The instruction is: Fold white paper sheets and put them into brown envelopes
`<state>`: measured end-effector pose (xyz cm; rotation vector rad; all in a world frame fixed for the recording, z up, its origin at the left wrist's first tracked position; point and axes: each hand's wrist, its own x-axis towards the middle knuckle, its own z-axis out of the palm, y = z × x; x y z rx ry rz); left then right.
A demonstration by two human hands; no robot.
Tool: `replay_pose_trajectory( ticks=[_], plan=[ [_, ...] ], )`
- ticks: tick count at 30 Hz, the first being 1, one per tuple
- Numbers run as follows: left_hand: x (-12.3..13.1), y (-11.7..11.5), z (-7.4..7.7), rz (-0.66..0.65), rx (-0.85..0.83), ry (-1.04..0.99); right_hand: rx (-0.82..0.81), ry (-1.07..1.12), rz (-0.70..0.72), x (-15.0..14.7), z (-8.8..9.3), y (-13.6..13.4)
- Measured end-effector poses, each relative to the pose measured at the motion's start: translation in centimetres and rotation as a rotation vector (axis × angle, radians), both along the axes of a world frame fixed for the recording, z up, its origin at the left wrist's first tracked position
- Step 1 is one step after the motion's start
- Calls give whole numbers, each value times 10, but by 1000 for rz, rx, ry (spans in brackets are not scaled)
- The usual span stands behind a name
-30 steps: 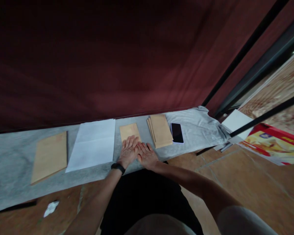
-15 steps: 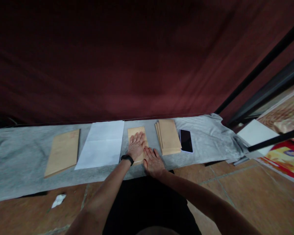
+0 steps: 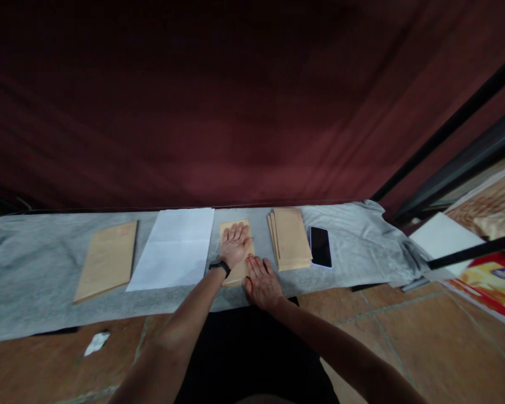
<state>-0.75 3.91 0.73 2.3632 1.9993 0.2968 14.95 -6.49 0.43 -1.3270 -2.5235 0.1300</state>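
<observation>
A brown paper envelope (image 3: 237,273) lies on the grey cloth in front of me. Flat on its upper part rests my left hand (image 3: 234,245), fingers stretched out, a dark band on the wrist. My right hand (image 3: 263,283) lies flat with straight fingers at the envelope's right edge, its fingertips touching that edge. Left of the envelope are white paper sheets (image 3: 174,252) with a crease across them. To the right sits a small fanned stack of brown envelopes (image 3: 292,238). Part of the middle envelope is hidden under my hands.
A phone (image 3: 320,247) lies right of the stack. Farther left is another pile of brown envelopes (image 3: 109,258). The grey cloth (image 3: 362,241) covers a long narrow surface before a dark red curtain (image 3: 235,112). Black bars (image 3: 454,126) stand at right. A white scrap (image 3: 96,343) is on the tiled floor.
Both hands stay flat at the envelope with barely any shift. The whole view has tilted slightly, and nothing on the cloth has visibly been moved.
</observation>
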Motion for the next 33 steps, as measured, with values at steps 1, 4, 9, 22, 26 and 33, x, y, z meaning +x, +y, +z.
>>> replay_pose_trajectory(
  ticks=[1,4,9,22,26,33],
  plan=[
    [-1,-3,0,-6,9,2,-5,3,-3,0,0,0],
    [-4,-20,-1,-26,21,10,-15,19,-15,0,-1,0],
    [-15,-65,-3,-30,14,-11,-6,53,-6,1,0,-1],
    [-40,-158,-6,-173,115,-364,-136,343,131,18,5,1],
    [-38,-154,-7,-117,160,-443,-130,428,59,14,0,4],
    [-24,-145,-8,45,212,-527,-95,419,-113,4,-3,7]
  ],
)
